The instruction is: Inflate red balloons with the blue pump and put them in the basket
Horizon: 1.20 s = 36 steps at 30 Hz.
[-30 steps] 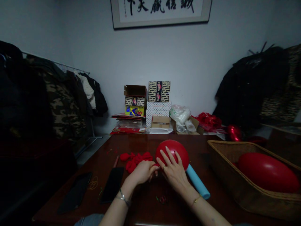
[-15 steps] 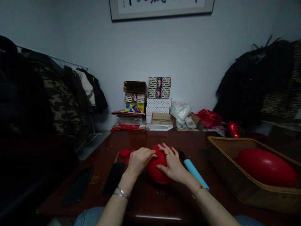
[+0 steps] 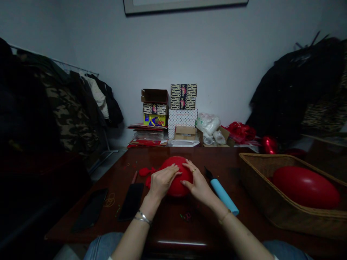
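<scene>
A round red balloon rests at the middle of the dark wooden table, between my two hands. My left hand lies over its left side, fingers bent across the top. From the right, my right hand cups it with thumb and fingers curved against the rubber. Whether either hand pinches the balloon's neck is hidden. Just left of my left hand lie uninflated red balloons. A light blue balloon pump with a black nozzle lies right of my right hand.
Two black phones and yellow rubber bands lie at the left. Small coloured bits lie near the front edge. At the right a wicker basket holds a large red balloon. Stacked boxes stand behind the table.
The balloon has shifted slightly left and up between my hands and shows more of its top. My fingers have moved on its surface. The whole view has tilted down a little.
</scene>
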### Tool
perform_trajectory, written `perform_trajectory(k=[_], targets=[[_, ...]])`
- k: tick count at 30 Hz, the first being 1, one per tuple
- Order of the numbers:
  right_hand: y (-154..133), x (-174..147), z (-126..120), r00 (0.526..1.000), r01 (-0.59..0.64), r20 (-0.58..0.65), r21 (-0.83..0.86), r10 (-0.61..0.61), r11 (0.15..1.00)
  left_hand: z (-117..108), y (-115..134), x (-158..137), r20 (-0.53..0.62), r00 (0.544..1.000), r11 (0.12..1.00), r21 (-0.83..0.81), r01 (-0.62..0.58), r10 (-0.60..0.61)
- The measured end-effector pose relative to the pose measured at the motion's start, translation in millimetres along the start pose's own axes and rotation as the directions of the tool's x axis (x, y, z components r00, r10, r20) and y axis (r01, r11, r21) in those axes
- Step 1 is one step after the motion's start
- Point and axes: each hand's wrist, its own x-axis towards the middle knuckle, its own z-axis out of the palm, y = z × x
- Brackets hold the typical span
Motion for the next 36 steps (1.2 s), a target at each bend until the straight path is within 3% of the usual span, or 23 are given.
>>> perform_trajectory(k=[4,6,9,12,14,19,25,30,34,36], targets=[[-11,-4,15,1.000,0.009,-0.014,-0.002,-0.009,1.000,2,-6,-2,-0.123,0.985,0.992,-0.052,0.114,-0.120],[-15,-5,21,1.000,0.031,0.002,-0.036,-0.031,0.999,2,-9,-3,-0.148,0.983,0.994,-0.008,0.111,-0.111],[-14,-4,27,1.000,-0.003,-0.021,-0.111,0.001,0.994,-2,-14,-4,-0.070,0.996,0.964,0.261,-0.041,0.061],[-9,-3,28,0.997,-0.067,-0.041,-0.081,0.064,0.995,-6,-17,-3,0.094,0.964,0.809,0.527,-0.261,0.250],[-6,-4,27,0.998,-0.062,-0.019,-0.028,0.061,0.998,-7,-18,-3,0.165,0.936,0.712,0.611,-0.345,0.312],[-1,-5,20,0.999,-0.023,0.049,0.057,0.021,0.998,-5,-16,-1,0.219,0.897,0.674,0.596,-0.435,0.385],[3,-2,15,0.995,0.012,0.090,0.299,-0.040,0.954,-5,-24,0,0.317,0.844,0.608,0.589,-0.532,0.432],[26,-7,12,0.997,-0.031,0.070,0.230,0.016,0.973,-14,-32,1,0.330,0.858,0.521,0.689,-0.504,0.393],[58,-23,12,0.989,-0.147,-0.013,0.096,0.148,0.985,-17,-39,1,0.329,0.869,0.512,0.708,-0.486,0.371],[72,-37,14,0.983,-0.182,0.004,0.019,0.182,0.983,-16,-43,0,0.333,0.876,0.522,0.707,-0.477,0.349]])
